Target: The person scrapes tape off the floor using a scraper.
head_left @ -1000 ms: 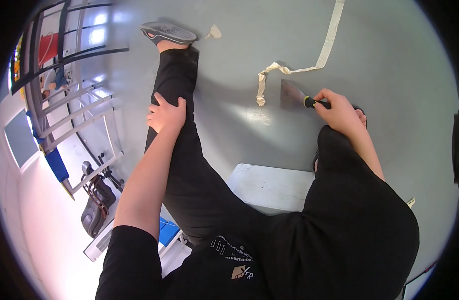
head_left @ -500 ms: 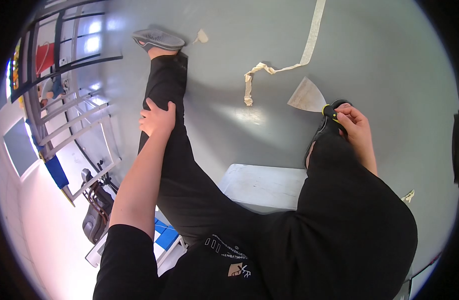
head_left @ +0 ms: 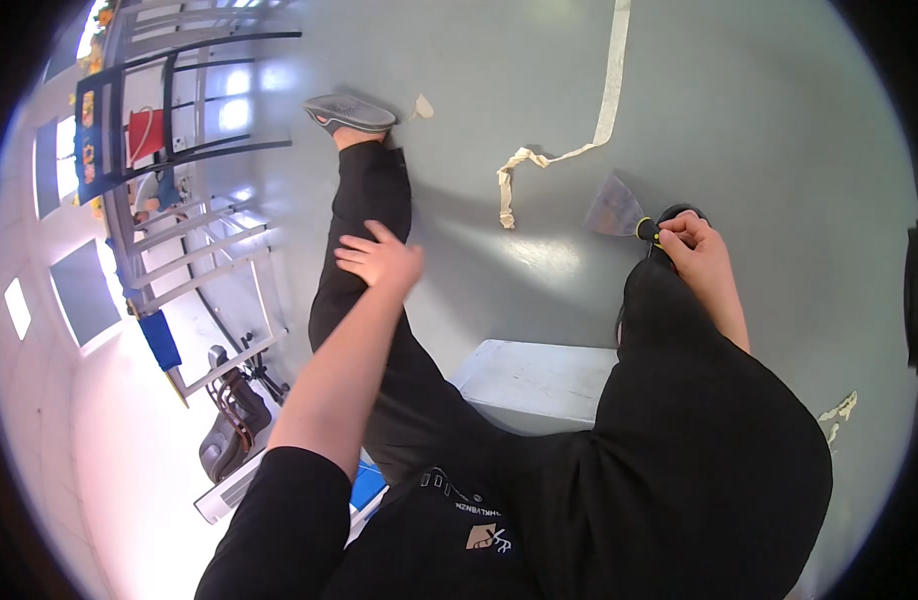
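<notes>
My right hand (head_left: 694, 245) grips the dark handle of a scraper (head_left: 616, 208), whose wide blade points left above the grey floor. Over my left leg, near the knee, is my left hand (head_left: 384, 258), its fingers spread and nothing in it. A strip of pale tape (head_left: 611, 85) runs down the floor from the top, and its crumpled loose end lies left of the scraper blade. The blade and the tape are apart.
A white low stool (head_left: 539, 375) stands between my legs. A small tape scrap (head_left: 423, 106) lies by my left shoe (head_left: 354, 112), and more scraps (head_left: 839, 415) lie at the right. Metal frames (head_left: 199, 240) and a black chair (head_left: 234, 425) stand at the left.
The scraper has moved from beside the crumpled tape to the right, turning in my right hand. My left hand has shifted on the leg, its fingers now more spread. The view has tilted.
</notes>
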The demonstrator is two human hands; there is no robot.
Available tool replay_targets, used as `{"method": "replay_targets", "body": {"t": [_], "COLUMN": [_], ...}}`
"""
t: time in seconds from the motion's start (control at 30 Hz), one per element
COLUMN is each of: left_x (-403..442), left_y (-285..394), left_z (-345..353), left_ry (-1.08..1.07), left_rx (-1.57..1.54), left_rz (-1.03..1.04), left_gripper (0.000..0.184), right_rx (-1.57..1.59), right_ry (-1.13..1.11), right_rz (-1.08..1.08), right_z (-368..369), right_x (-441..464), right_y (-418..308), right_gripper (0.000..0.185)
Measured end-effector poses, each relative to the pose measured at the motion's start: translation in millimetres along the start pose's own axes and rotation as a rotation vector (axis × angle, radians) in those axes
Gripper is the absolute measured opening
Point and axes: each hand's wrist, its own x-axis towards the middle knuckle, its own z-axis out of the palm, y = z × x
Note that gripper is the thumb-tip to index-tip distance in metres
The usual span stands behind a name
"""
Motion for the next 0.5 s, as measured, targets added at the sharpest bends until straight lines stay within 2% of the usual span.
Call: {"method": "replay_targets", "body": {"t": [0.07, 0.1, 0.13, 0.2, 0.27, 0.33, 0.37, 0.4, 0.43, 0.47, 0.5], "left_x": [-32, -39, -59, -111, -138, -135, -125, -103, -81, -63, -23], "left_y": [23, 35, 53, 92, 116, 142, 153, 173, 182, 179, 192], "left_z": [-7, -13, -11, -30, -51, -107, -132, -152, -175, -216, -236], "left_ry": [-0.051, -0.32, -0.287, -0.253, -0.155, -0.184, -0.222, -0.124, -0.027, -0.067, 0.014], "left_rx": [-0.046, -0.265, -0.525, -0.329, -0.256, -0.001, -0.072, -0.018, -0.153, -0.248, -0.304], "left_rz": [0.171, 0.339, 0.502, 0.66, 1.028, 1.317, 1.319, 1.383, 1.349, 1.316, 1.416], "left_gripper": [0.081, 0.079, 0.077, 0.071, 0.059, 0.052, 0.05, 0.051, 0.05, 0.05, 0.049], "right_rx": [0.057, 0.1, 0.116, 0.189, 0.144, 0.025, 0.021, 0.034, 0.055, 0.049, 0.053], "right_ry": [-0.007, -0.011, -0.012, 0.021, 0.066, 0.128, 0.137, 0.135, 0.131, 0.129, 0.141], "right_rz": [0.017, 0.044, 0.036, 0.111, 0.08, 0.065, 0.082, 0.094, 0.108, 0.14, 0.161], "right_z": [-2, -3, -4, -8, -11, -18, -22, -25, -25, -26, -26], "right_x": [-2, -4, -5, -8, -6, 1, 4, 5, 8, 12, 15], "right_y": [1, 0, -2, -6, -3, -3, -7, -16, -25, -32, -44], "right_gripper": [0.017, 0.018, 0.018, 0.02, 0.021, 0.022, 0.022, 0.023, 0.024, 0.026, 0.026]}}
